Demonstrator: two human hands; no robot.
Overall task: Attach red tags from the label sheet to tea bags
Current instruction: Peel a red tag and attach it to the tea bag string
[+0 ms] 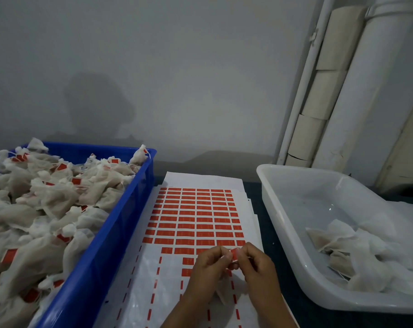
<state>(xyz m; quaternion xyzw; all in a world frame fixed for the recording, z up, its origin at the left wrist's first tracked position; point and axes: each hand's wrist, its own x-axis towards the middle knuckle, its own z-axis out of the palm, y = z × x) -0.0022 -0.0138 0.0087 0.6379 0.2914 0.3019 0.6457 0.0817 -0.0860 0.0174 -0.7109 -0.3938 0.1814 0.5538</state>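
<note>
I see both hands together just above the near part of the label sheet (196,223). The left hand (209,268) and the right hand (257,268) each have a closed grip on one red tag (235,253), pinched between the fingertips. A thin white string seems to pass between them, and a tea bag (222,297) hangs partly hidden below the hands. I judge that the tag is being folded around the string.

The risk I see is that the sticky tag closes crooked or misses the string, because the string is thin and slack; then the tag would stick to a finger or to itself. The bag can also drop if one pinch loosens.

The blue crate (110,237) on the left holds many tagged bags, and the clear tub (271,202) on the right holds untagged ones. Both stand on the dark desk (269,230).
</note>
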